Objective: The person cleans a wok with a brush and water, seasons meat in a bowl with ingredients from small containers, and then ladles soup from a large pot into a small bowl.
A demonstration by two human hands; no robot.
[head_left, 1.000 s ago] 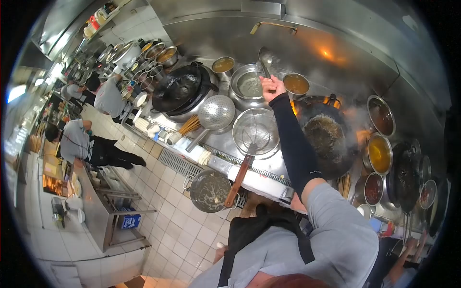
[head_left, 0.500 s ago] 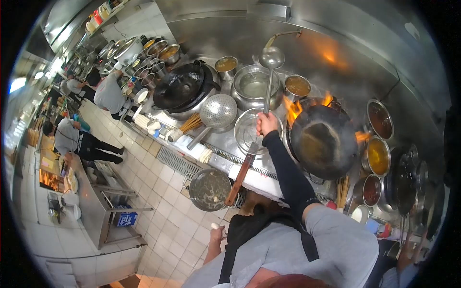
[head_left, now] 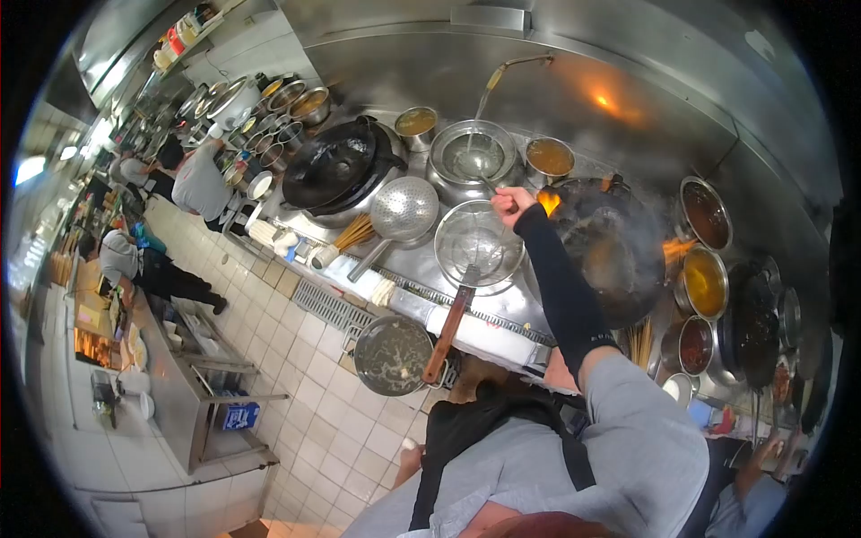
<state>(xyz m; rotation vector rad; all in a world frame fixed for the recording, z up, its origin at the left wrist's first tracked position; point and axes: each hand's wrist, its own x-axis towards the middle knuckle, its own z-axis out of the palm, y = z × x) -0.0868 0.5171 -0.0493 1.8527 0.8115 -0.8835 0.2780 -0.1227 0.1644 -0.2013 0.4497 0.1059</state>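
My right hand, in a black sleeve, is closed around a ladle's handle. The ladle's bowl reaches into a steel pot of clear liquid and is hard to make out there. Just below that hand, a round wire-mesh strainer with a wooden handle rests on the counter. To the right of my sleeve, a dark wok sits over flames with steam rising from it. Low at my side, my left hand is mostly hidden by my apron, with something small and white at its fingers.
A perforated skimmer lies left of the strainer, beside another black wok. Pots of sauce line the right side. A large pan stands low by the counter edge. Co-workers stand at the far left.
My right hand has shifted slightly right and up. The ladle's bowl has come down from in front of the back wall into the pot. Flames around the wok are smaller, and more steam shows.
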